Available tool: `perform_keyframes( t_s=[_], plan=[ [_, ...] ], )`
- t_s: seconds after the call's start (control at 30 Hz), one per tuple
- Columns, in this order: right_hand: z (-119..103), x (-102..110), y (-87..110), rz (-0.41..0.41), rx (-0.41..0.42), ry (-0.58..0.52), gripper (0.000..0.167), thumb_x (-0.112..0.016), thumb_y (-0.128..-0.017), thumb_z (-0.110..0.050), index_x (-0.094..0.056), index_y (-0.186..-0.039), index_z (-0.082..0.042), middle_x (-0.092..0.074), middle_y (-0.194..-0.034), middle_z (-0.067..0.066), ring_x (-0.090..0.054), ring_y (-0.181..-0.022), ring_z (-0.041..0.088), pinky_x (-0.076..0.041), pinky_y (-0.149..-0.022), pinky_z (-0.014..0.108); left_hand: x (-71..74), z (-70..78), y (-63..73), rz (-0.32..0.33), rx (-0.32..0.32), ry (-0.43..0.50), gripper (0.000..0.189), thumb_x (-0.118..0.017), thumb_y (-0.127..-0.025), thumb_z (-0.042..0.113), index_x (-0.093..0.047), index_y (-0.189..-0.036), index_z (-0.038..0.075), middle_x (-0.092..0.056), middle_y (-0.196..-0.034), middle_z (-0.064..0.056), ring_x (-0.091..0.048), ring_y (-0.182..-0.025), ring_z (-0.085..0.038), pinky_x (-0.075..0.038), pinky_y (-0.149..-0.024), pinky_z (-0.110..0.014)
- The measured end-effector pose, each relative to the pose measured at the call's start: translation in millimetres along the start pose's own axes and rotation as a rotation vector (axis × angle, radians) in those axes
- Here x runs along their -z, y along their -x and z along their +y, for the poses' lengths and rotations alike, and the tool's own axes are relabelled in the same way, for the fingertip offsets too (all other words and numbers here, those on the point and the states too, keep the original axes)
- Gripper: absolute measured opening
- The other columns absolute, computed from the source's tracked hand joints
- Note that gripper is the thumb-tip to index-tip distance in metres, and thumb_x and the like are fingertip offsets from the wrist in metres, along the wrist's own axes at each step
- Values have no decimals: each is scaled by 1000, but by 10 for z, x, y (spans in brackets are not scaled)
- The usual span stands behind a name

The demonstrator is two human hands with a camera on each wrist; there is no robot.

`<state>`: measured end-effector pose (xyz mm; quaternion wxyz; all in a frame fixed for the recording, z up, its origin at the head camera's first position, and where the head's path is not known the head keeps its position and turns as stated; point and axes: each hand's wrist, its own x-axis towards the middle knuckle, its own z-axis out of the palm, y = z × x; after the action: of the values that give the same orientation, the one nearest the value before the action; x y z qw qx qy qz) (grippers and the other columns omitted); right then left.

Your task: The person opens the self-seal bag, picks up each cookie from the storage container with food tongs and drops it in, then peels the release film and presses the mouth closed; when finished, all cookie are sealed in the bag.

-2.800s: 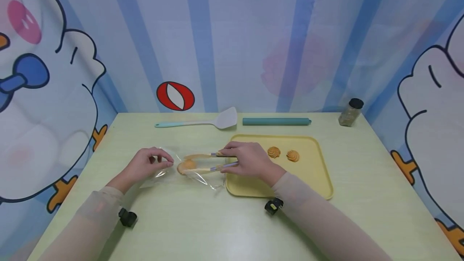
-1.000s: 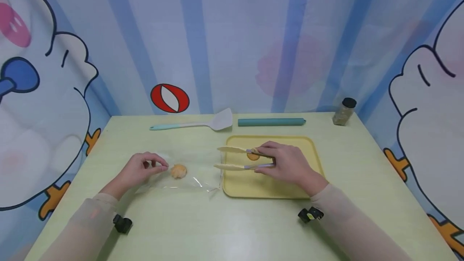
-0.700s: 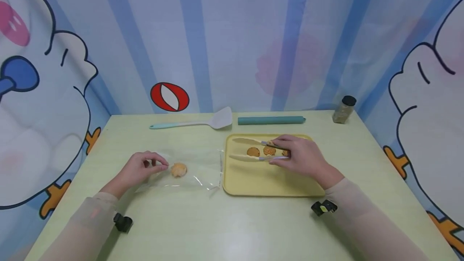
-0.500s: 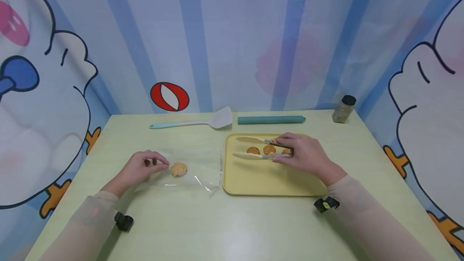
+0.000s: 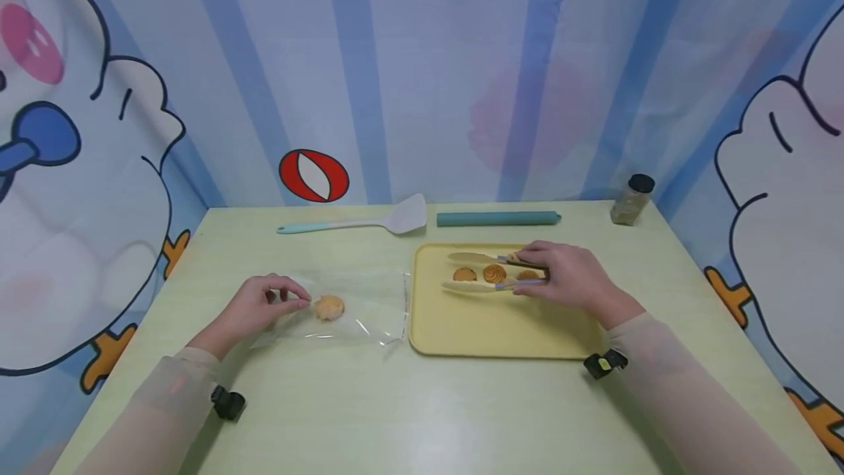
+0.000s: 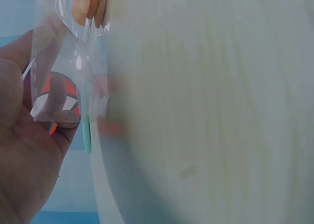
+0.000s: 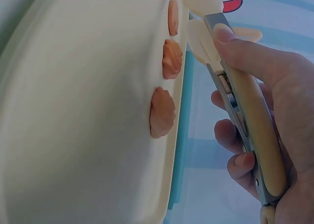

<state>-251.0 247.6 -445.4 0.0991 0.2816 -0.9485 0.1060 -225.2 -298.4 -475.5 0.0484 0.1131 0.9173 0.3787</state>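
your right hand (image 5: pixel 572 275), gripping the spread tongs (image 7: pixel 252 108), has gone from the bag (image 5: pixel 372 305) to three cookies (image 5: pixel 494 274) on the yellow tray (image 5: pixel 508 336). your left hand (image 5: pixel 262 306) pinches the bag, where one cookie (image 5: pixel 328 307) is left; so only this one seems bagged.

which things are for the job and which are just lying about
Likely in use:
cream and metal tongs, in the right hand
clear plastic bag, pinched by the left hand
round golden cookie in the bag
yellow rectangular tray
three round brown cookies on the tray

Apparently just lying about:
pale spatula with mint-green handle
teal cylindrical rod
clear jar with black lid
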Motion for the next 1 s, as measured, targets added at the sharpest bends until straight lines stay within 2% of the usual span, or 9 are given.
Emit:
perform_keyframes(
  t_s=[0.23, 0.67, 1.0],
  plan=[
    [52, 4, 48, -16, -5, 0, 61, -82, -83, -55, -73, -131, -18, -72, -126, 5, -72, -89, 21, -57, -77, 46, 1, 13, -2, -5, 2, -4, 6, -79, -93, 28, -80, -98, 26, -67, -96, -1, -51, -90, -23, -43, -71, -29],
    [62, -14, 96, 5, -5, -19, 58, -83, -82, -53, -75, -128, -18, -73, -123, 2, -72, -90, 20, -57, -75, 45, -10, 2, -15, -5, -15, -20, 6, -79, -92, 28, -79, -99, 27, -68, -96, 1, -52, -90, -22, -44, -72, -28],
    [-20, -23, 88, 42, 41, -38, 57, -83, -82, -54, -75, -127, -19, -74, -122, 1, -72, -91, 19, -56, -73, 43, 17, 7, -34, 0, -13, -8, 7, -79, -93, 29, -80, -99, 26, -69, -97, 1, -52, -91, -22, -43, -72, -29]
  ],
)
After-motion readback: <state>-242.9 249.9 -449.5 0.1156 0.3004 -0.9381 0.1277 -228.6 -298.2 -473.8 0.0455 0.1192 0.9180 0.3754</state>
